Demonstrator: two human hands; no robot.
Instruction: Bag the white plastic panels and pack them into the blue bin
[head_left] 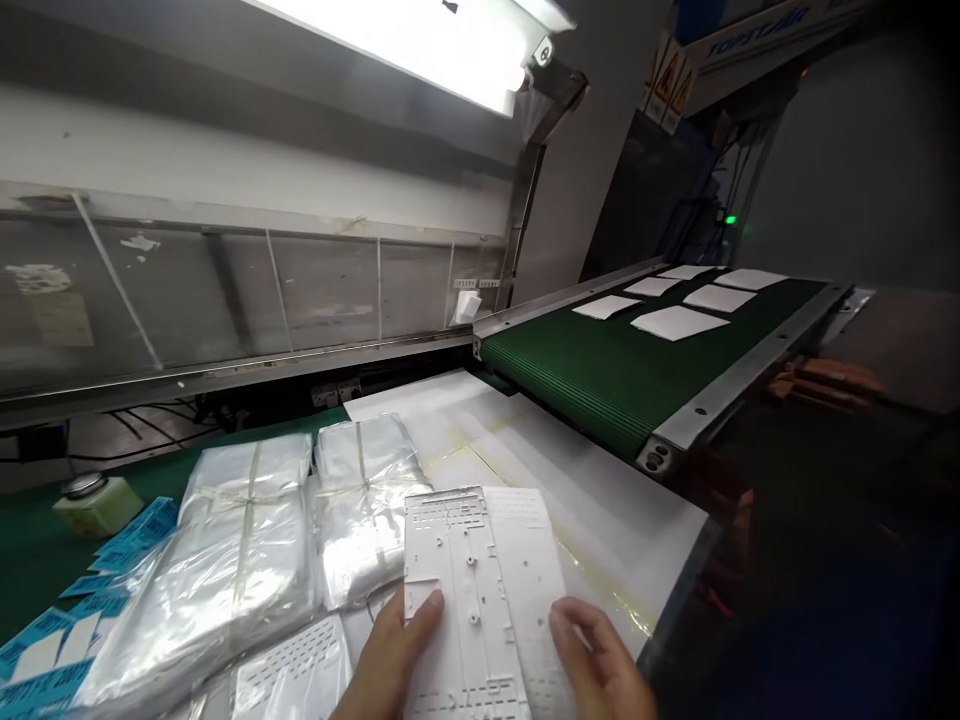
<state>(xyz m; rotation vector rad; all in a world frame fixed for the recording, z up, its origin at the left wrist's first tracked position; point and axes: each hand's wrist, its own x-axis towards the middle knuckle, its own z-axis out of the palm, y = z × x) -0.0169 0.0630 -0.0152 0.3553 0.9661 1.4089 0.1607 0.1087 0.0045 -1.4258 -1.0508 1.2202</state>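
The left hand's fingers [424, 618] and right hand's fingers [571, 625] pinch opposite side edges of a white perforated plastic panel [480, 590], which looks light, stiff and thin, best held by those edges. It lies over a white sheet [600, 480] on the table [45, 560], beside tied bundles of clear plastic bags [364, 505], near a green conveyor belt [622, 370].

Left hand [390, 660] and right hand [600, 660] both sliced off at the bottom edge, wrists out of sight! Lower end of the white plastic panel [480, 590] gone there too, part of it behind those fingers. Second perforated panel [292, 675] clipped as well. Blue labels [45, 650] running out at lower left, print too small to read. Up at upper right, sign board [780, 30] cropped, and over at right, an orange shape [825, 385] lost in shadow, impossible to identify.
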